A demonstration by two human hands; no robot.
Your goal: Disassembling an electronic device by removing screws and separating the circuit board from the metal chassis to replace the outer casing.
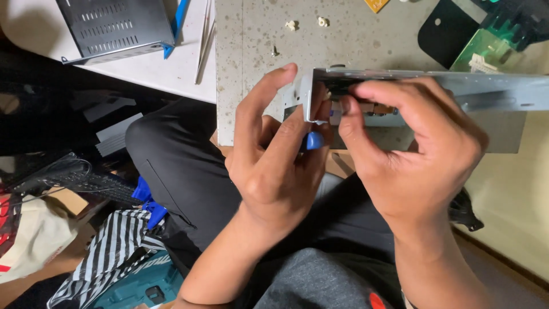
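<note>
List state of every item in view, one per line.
left hand: gripping the end of the metal bracket, blue tool tucked in the fingers
right hand: pinching a small part on the bracket
metal bracket: held up, lying level
blue tool: mostly hidden
black vented case: resting on the white table
green circuit board: lying loose

No labels, signs or screens show. The only package-like things lie at the lower left on the floor: a black-and-white striped bag (pixel 114 252), crumpled, and just below it a teal hard case (pixel 143 286), partly covered by the bag.
</note>
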